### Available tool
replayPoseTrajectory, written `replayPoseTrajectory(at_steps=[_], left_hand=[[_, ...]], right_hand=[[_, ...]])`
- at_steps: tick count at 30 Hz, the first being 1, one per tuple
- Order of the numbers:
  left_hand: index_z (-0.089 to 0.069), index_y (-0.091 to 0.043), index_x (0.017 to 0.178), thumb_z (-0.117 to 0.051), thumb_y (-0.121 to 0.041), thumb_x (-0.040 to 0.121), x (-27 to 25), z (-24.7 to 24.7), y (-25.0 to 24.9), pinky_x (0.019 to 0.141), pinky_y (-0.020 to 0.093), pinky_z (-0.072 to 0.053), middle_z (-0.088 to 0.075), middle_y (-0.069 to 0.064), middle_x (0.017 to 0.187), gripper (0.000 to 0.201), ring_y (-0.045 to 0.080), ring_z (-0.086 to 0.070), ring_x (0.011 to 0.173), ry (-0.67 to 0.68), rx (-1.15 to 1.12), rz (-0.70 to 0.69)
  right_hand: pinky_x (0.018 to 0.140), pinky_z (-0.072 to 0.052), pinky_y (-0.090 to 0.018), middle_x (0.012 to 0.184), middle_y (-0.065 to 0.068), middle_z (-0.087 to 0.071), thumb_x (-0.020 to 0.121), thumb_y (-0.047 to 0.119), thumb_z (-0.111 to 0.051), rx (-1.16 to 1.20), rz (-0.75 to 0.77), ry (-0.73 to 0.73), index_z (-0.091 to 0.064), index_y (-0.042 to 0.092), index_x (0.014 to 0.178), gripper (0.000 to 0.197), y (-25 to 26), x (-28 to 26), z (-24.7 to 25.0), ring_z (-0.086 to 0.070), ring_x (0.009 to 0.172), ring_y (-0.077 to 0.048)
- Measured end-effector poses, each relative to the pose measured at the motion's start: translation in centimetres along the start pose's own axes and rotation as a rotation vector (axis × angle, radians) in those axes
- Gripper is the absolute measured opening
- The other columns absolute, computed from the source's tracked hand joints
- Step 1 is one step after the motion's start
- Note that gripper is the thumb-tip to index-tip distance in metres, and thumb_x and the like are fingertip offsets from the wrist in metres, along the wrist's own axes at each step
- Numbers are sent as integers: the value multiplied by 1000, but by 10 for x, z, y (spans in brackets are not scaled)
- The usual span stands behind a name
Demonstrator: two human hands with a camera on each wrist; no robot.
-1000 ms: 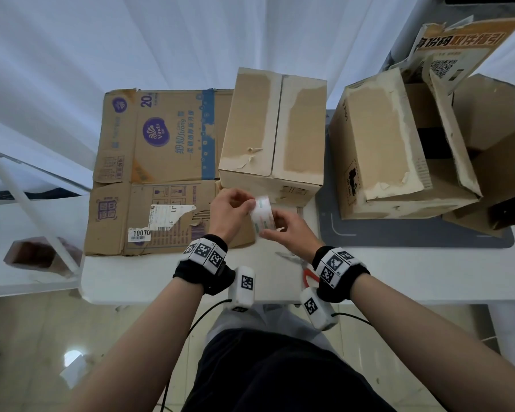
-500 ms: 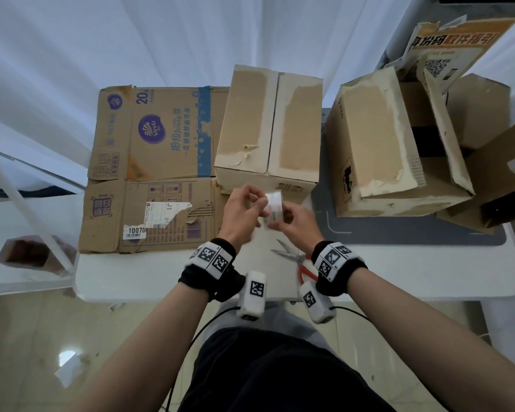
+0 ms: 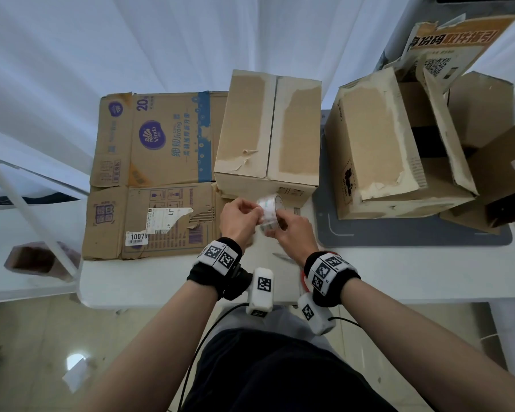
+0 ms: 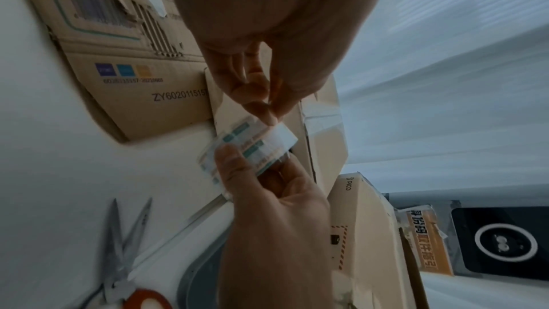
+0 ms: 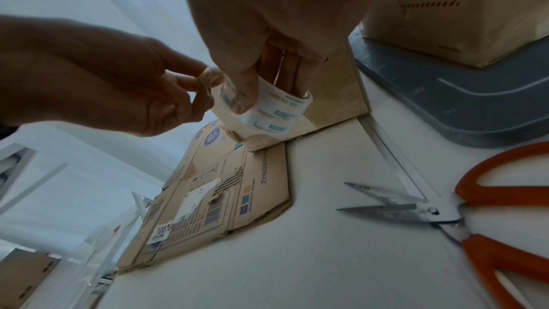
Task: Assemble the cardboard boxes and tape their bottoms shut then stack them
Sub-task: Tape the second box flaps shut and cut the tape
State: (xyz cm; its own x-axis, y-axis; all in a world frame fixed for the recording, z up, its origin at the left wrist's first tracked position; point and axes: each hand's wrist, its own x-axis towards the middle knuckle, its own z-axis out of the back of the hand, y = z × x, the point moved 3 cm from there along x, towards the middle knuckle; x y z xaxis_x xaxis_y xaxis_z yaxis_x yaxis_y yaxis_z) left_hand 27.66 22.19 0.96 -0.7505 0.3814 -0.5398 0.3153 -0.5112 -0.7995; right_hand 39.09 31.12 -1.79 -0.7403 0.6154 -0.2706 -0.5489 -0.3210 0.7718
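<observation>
A roll of printed clear tape (image 3: 268, 212) is held just above the table, in front of the assembled middle box (image 3: 268, 135). My right hand (image 3: 275, 226) grips the roll (image 5: 267, 107), thumb on its outer face and fingers through the core. My left hand (image 3: 257, 214) pinches at the tape's loose end (image 4: 272, 114) on the roll's rim. The box's two top flaps lie closed and show torn paper where old tape was. A flattened printed box (image 3: 152, 173) lies to the left. Another brown box (image 3: 378, 144) stands on the right.
Orange-handled scissors (image 5: 445, 215) lie open on the white table (image 3: 149, 281), under my right wrist. A grey mat (image 3: 414, 233) lies under the right box. Loose torn cardboard (image 3: 488, 129) is piled at the far right. White curtains hang behind the table.
Both hands stay in front of the middle box. The roll has been turned a little between them. The boxes have not moved.
</observation>
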Motion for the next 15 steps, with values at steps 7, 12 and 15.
replayPoseTrajectory(at_steps=[7, 12, 15], left_hand=[[-62, -12, 103, -72, -5, 84, 5, -1, 1, 53, 24, -46, -73, 13, 101, 23, 13, -68, 66, -4, -117, 135], [-47, -11, 118, -82, -7, 78, 7, 7, 2, 54, 24, -52, -68, 13, 105, 53, 16, -69, 66, 22, -246, 295], [-54, -3, 122, -81, -7, 79, 7, 8, 2, 54, 22, -57, -73, 13, 95, 51, 19, -71, 68, 40, -356, 401]], right_hand=[[72, -55, -42, 84, 1, -72, 87, 28, -73, -76, 10, -22, -67, 19, 96, 14, 2, 5, 1, -65, 76, -20], [75, -56, -43, 91, 2, -73, 92, 29, -68, -126, 43, -22, -67, 19, 106, 17, 4, 3, 2, -65, 81, -19], [77, -56, -44, 94, 1, -74, 92, 26, -69, -138, 45, -28, -66, 21, 110, 19, 3, 3, 0, -66, 84, -20]])
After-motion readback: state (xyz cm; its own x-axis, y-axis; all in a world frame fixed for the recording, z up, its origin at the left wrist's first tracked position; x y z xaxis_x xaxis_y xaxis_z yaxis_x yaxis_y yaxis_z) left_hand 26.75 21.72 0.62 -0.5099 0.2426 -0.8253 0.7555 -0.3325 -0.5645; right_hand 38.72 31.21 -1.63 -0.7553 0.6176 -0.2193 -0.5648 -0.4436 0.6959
